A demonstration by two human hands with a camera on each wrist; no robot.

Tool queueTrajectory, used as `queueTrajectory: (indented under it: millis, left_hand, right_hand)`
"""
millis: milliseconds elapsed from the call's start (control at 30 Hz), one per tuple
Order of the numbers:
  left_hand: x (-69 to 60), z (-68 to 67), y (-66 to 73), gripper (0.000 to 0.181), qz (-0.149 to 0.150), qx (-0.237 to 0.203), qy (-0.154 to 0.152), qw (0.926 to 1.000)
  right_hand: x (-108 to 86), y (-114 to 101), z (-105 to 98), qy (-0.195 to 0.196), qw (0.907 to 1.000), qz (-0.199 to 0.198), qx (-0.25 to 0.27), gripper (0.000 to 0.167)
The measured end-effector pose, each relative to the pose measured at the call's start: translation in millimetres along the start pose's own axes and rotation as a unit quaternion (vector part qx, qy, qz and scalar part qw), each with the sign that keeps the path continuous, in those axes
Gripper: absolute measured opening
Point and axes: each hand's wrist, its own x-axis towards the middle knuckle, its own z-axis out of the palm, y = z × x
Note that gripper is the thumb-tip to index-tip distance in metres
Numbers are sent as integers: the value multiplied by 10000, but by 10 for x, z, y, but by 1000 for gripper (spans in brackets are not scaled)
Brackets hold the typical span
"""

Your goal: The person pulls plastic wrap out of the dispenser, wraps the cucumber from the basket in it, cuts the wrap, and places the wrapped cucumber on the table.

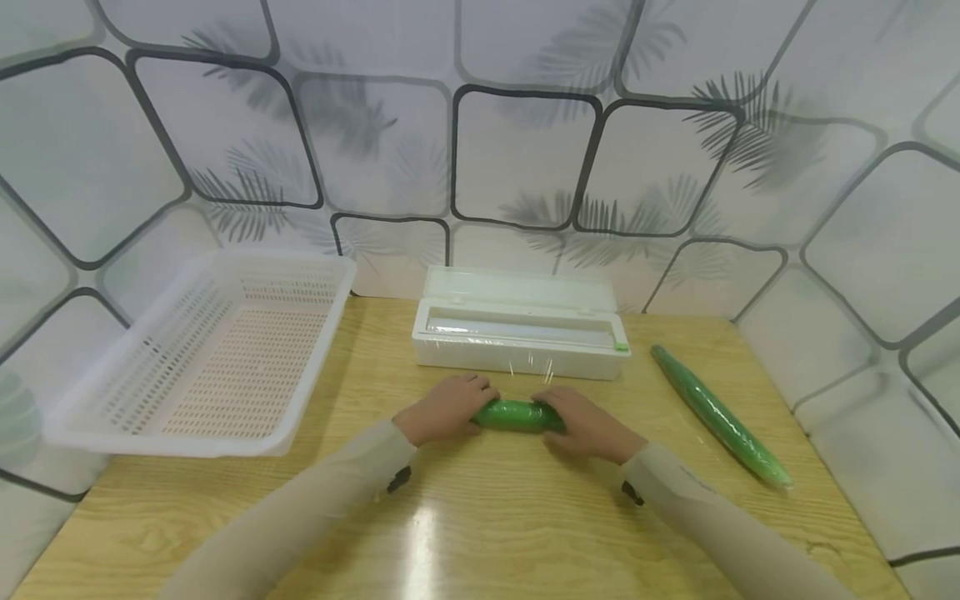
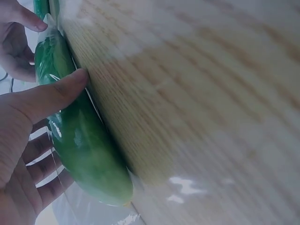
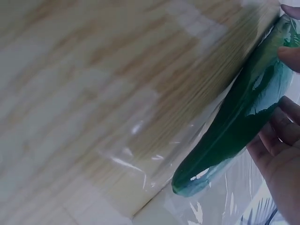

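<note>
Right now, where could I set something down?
Bare wood shows between the basket and the left hand, and between the right hand and the loose cucumber. It's crowded by the box, where both hands hold the other cucumber.

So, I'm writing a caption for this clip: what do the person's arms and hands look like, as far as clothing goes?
The left sleeve and right sleeve are long, plain-looking and beige. A small black piece shows beneath each sleeve's end, too small to identify. The left hand and right hand wear no gloves.

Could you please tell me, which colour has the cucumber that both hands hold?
Green. The cucumber shows best in the left wrist view.
</note>
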Motion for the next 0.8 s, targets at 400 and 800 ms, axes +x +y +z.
queueTrajectory:
  millis: [400,800]
  left_hand:
    - [43,65,0,53,-100,148,157,9997]
    - [3,50,0,64,-298,-243,49,9992]
  right_hand:
    - [-10,-6,1,189,9996,46,-211,51]
    - [-37,5,-10,355,9971,120,-668,51]
